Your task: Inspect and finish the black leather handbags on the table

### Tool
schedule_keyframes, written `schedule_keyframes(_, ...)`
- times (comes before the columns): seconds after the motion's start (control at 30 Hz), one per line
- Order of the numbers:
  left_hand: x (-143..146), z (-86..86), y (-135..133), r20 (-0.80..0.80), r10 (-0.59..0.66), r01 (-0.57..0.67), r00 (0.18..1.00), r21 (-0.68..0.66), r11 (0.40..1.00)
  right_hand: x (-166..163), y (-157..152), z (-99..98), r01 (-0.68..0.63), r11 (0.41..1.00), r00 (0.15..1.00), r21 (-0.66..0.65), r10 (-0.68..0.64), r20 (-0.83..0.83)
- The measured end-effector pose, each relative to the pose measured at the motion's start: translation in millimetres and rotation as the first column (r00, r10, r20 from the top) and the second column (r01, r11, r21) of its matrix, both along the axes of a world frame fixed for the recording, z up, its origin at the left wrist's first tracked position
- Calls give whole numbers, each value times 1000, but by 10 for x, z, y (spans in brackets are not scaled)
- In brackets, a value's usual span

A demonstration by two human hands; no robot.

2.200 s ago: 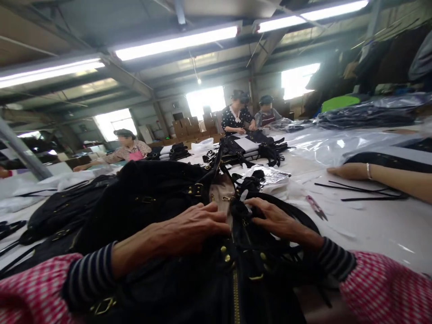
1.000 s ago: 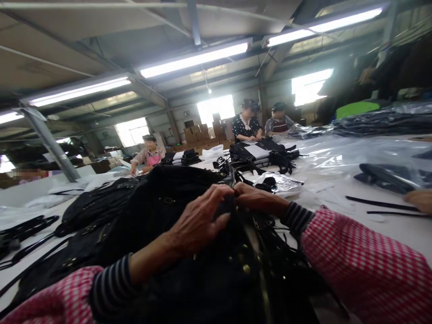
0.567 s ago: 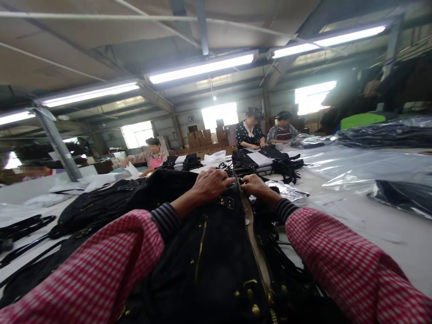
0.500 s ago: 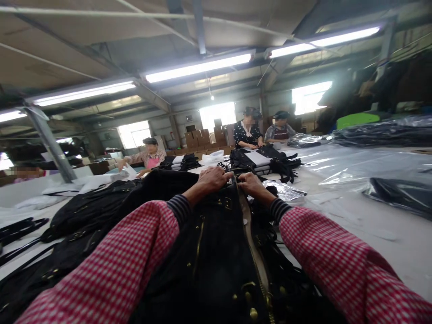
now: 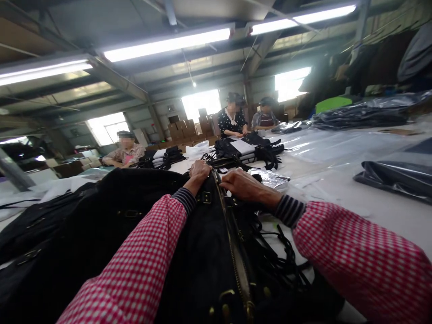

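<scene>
Working from the bench's left edge, we see another dark bag (image 5: 37, 220) lying flat, with a co-worker (image 5: 124, 153) behind it at the far side of the bench (image 5: 378, 225). The black bag (image 5: 192, 252) we are handling sprawls toward the near edge, its mouth running away from us. Our left hand (image 5: 200, 170) has a closed grip, fingers curled over the far end of that mouth and holding the bag there. Down the middle, the brass zip (image 5: 235, 261) stands parted with pale lining showing, so we judge this bag partway along: it is laid out and in hand, but the mouth is not closed. Our right hand (image 5: 245, 185) has a narrow grip at the mouth's right side; we cannot tell whether it pinches anything. Beside it hang loose black straps (image 5: 286, 247), untouched. Toward the far edge lies a stack of bags (image 5: 243, 148) with white sheets on, seemingly further on than ours. Toward the right edge rests a plastic-wrapped dark item (image 5: 394, 177), which looks packed already
</scene>
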State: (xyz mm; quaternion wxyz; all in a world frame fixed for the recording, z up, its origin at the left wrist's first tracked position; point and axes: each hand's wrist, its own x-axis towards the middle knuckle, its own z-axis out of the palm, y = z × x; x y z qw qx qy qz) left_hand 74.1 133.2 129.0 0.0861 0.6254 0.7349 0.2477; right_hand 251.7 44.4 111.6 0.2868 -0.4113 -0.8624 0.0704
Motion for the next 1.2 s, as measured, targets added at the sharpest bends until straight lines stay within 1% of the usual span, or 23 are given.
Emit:
schedule_keyframes(0.07,-21,-13,0,-41,12,-12,999,-7,1000,96,-237,-28,-102,994,995,-31,102,3)
schedule_keyframes(0.17,-10,-27,-18,-93,5,-5,996,-6,1000,268,-540,-93,-246,961,969,-130,239,-68)
schedule_keyframes(0.27,19,-33,-52,-140,-2,3,990,1,1000,371,-733,-148,-316,932,947,-179,297,-125)
schedule_keyframes(0.4,20,-47,-99,-184,-6,8,983,12,1000,396,-859,-178,-384,896,919,-221,349,-185)
schedule_keyframes(0.47,5,-60,-113,-197,-17,21,980,21,1000,406,-884,-196,-378,898,922,-226,343,-178)
schedule_keyframes(0.6,-20,-62,-155,-216,-70,83,974,55,995,417,-854,-272,-241,959,963,-149,217,-162)
schedule_keyframes(0.67,-31,-29,-225,-234,-111,135,966,92,986,400,-811,-325,-192,974,973,-119,173,-150)
schedule_keyframes(0.73,-55,32,-371,-266,-159,203,951,146,968,377,-781,-374,-160,982,980,-105,144,-140)
schedule_keyframes(0.8,-97,110,-633,-306,-222,287,926,183,940,372,-799,-401,-120,991,986,-59,112,-127)
schedule_keyframes(0.87,-154,193,-1040,-363,-340,423,868,178,889,401,-898,-391,-66,996,991,59,72,-110)
schedule_keyframes(0.93,-213,269,-1590,-431,-524,622,735,120,774,465,-1096,-340,-28,982,989,187,54,-137)
schedule_keyframes(0.97,-240,300,-1904,-430,-598,687,676,74,723,503,-1229,-305,-37,978,983,207,73,-171)
schedule_keyframes(1.0,-264,320,-2227,-413,-658,733,630,38,679,541,-1378,-272,-68,982,972,177,106,-210)
schedule_keyframes(1.03,-286,326,-2547,-385,-712,769,587,-10,640,575,-1535,-248,-116,987,958,109,140,-249)
schedule_keyframes(1.1,-328,279,-3116,-368,-776,819,512,-65,571,616,-1839,-247,-222,973,938,-65,195,-287)
schedule_keyframes(1.13,-350,220,-3341,-403,-766,823,501,-50,565,620,-1968,-275,-253,960,934,-118,210,-289)
schedule_keyframes(1.17,-373,139,-3518,-454,-737,822,501,-17,570,613,-2072,-317,-261,957,934,-128,217,-283)
schedule_keyframes(1.2,-394,38,-3647,-509,-702,816,498,3,578,598,-2149,-367,-253,962,937,-101,218,-272)
